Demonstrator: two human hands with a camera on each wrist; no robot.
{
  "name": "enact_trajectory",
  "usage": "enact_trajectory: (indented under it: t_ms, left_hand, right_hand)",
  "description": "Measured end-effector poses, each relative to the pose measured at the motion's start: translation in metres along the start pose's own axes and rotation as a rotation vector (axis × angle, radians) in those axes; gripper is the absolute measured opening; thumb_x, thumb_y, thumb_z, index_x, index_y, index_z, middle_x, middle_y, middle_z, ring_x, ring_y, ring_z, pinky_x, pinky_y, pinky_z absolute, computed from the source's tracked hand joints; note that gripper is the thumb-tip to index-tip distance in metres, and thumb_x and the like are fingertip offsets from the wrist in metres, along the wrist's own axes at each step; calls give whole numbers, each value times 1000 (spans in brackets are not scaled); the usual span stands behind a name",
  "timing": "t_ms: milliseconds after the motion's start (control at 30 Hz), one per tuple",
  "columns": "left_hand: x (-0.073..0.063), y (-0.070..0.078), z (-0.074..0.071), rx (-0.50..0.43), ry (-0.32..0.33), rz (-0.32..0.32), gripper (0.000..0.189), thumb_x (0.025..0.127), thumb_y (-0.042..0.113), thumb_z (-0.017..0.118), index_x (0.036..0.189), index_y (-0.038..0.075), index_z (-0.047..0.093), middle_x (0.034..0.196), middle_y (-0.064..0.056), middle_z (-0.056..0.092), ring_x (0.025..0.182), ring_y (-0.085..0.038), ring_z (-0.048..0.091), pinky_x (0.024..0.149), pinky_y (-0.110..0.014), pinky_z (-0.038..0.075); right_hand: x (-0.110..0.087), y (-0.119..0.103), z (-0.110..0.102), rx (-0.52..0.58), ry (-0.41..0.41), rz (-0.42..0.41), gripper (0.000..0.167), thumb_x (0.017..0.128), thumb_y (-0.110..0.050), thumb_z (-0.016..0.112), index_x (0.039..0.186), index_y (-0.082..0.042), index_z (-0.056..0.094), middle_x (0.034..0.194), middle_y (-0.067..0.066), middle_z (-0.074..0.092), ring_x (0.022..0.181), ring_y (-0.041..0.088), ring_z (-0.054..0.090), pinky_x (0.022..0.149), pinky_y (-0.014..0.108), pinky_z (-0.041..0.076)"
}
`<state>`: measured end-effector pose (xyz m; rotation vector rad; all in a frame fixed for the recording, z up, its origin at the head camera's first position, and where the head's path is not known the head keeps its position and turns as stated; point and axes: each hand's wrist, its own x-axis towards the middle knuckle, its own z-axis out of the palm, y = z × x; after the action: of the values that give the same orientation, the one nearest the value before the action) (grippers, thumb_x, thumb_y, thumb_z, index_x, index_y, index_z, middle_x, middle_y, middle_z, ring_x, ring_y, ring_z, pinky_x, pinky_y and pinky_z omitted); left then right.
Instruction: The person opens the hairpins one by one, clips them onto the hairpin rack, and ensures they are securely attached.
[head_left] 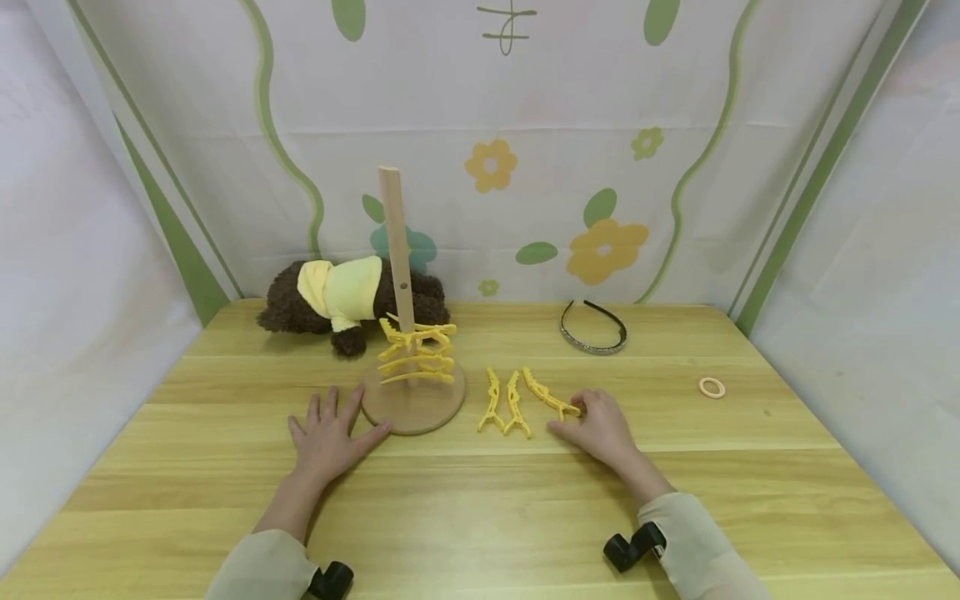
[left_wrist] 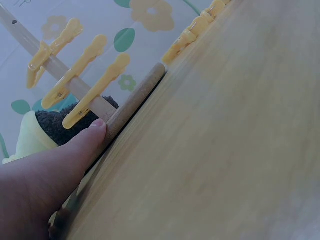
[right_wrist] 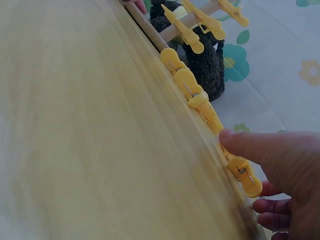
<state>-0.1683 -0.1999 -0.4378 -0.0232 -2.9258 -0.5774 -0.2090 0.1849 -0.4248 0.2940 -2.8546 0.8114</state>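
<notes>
A wooden stand has a round base and an upright post. Several yellow alligator hair clips are clamped across the lower post, one above another. My left hand lies spread on the table, its thumb and forefinger at the base's edge. Right of the stand, two more yellow clips lie side by side on the table. A third loose clip lies slanted, with my right hand at its handle end. The right thumb and fingers are spread around that end, a gap showing between them.
Behind the stand a dark brown plush toy in a yellow top lies on its side. A glittery headband rests at the back right, and a small pale ring lies farther right. A patterned cloth hangs beyond the table's back edge.
</notes>
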Motion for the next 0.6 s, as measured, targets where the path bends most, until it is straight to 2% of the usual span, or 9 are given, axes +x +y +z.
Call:
enact_trajectory:
  t_ms: [200,600]
  left_hand:
    - [0,0,0,0,3,3,86,71,70,41,137,16,26,135,-27,17,120,-49,5,82,-68,-7]
    - [1,0,0,3,-6,-6,87,71,71,41,137,16,25,135,-27,17,121,-48,5,82,-68,-7]
  right_hand:
    - [1,3,-2,-5,18,5,50,66,-35,72,95,4,58,87,13,52,81,27,47,71,39,39]
    - [2,11,-4,51,31,-16,47,70,-27,71,101,6,57,95,19,51,89,33,45,76,44,36]
